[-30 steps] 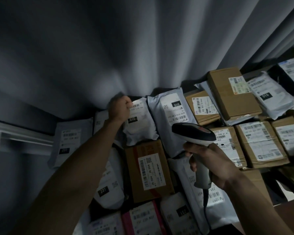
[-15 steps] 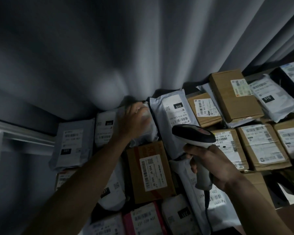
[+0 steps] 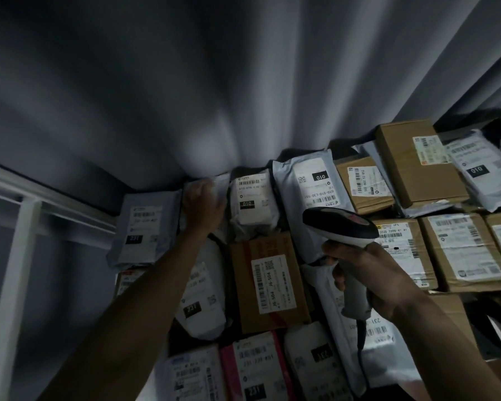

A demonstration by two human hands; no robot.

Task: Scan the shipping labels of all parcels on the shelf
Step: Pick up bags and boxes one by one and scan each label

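Observation:
Several labelled parcels lie packed on the shelf. My left hand [image 3: 203, 204] rests on a grey mailer bag [image 3: 219, 182] at the back, under the curtain's hem; whether it grips the bag is unclear. To the right of it lies a small white bag marked 010 [image 3: 253, 202], then a larger grey bag marked 010 [image 3: 310, 183]. My right hand [image 3: 368, 276] grips a black-and-white barcode scanner [image 3: 340, 227], its head pointing left over the parcels. A brown box with a white label [image 3: 269, 280] lies between my arms.
A grey curtain [image 3: 243, 82] hangs over the back of the shelf. A white frame rail [image 3: 41, 209] runs along the left. More brown boxes [image 3: 414, 163] and grey bags [image 3: 145, 227] fill the right and left sides; a pink-edged parcel [image 3: 252, 369] lies near the front.
My left hand let go of the small white 010 bag and slid left onto the grey bag beside it. The scanner hand has barely moved.

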